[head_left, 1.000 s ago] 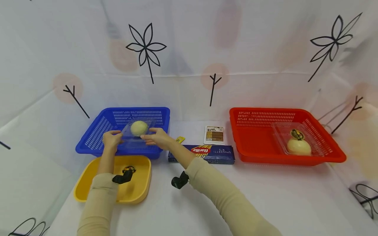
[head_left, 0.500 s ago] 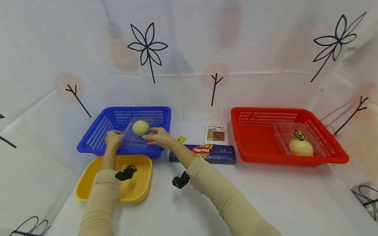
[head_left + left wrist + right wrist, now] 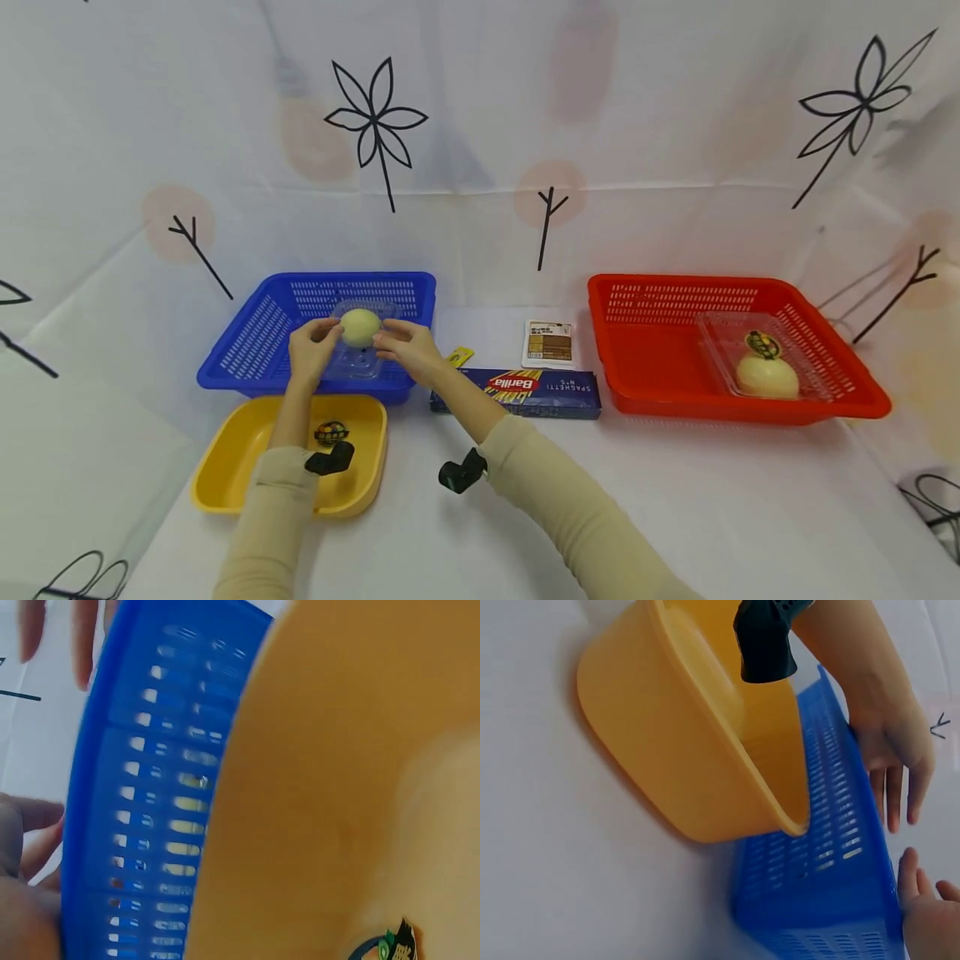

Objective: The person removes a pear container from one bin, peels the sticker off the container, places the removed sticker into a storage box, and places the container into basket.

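In the head view a pale, round, ball-like item (image 3: pixel 360 327) sits with a clear plastic container (image 3: pixel 354 362) inside the blue basket (image 3: pixel 251 346). My left hand (image 3: pixel 311 354) is at the item's left side, thumb and fingertips near its edge. Opposite it, my right hand (image 3: pixel 412 350) has its fingertips by the item's right side. Whether either touches it I cannot tell. Both wrist views show fingers extended above the basket's rim. Through the slots in the left wrist view, pale yellow (image 3: pixel 185 826) shows low in the basket.
A yellow tub (image 3: pixel 367 467) with a round label stands in front of the blue basket. Right of it lie a blue spaghetti box (image 3: pixel 555 393), a flat packet (image 3: pixel 548 343) and a small yellow packet (image 3: pixel 460 357). The red basket (image 3: pixel 637 367) holds a clear pack (image 3: pixel 767 367) with another pale, round item.
My left hand has moved right, from the container's left edge to beside the pale item. The right hand has barely shifted. The container looks slightly straighter.
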`<state>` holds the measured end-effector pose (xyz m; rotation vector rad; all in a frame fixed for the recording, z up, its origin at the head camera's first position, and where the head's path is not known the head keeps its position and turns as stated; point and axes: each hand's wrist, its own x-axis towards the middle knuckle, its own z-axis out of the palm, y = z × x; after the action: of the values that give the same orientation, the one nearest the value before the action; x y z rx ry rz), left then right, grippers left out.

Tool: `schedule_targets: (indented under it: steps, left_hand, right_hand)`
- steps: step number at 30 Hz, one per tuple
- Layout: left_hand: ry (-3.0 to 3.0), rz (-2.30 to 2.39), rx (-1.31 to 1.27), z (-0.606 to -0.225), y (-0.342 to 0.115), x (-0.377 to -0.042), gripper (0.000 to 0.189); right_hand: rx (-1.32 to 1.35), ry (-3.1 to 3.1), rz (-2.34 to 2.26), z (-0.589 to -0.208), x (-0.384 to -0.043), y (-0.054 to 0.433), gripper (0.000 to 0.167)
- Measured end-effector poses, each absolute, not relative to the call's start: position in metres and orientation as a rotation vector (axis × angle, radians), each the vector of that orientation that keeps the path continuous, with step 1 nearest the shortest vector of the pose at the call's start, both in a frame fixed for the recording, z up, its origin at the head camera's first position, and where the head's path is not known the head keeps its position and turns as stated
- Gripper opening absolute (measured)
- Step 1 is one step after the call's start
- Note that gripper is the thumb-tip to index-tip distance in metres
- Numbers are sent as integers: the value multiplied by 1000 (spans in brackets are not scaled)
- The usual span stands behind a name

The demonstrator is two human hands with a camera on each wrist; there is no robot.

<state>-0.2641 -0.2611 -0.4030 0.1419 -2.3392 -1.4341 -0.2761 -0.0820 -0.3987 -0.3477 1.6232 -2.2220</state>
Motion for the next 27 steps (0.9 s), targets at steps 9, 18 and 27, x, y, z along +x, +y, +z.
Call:
schedule_targets:
  steps: [9, 18, 27]
  left_hand:
    - [-2514, -1862, -154, -395, -249, -263, 43]
    - [-2643, -2055, -331, -398, -239, -274, 49]
    - [-2746, -1963, -162, -398, -225, -287, 55]
  right_hand:
    - [-369, 1681, -2393, -407, -257, -74, 38]
    - [-403, 1730, -2356, -410, -244, -56, 37]
    - [-537, 1768, -2310, -416, -232, -35, 38]
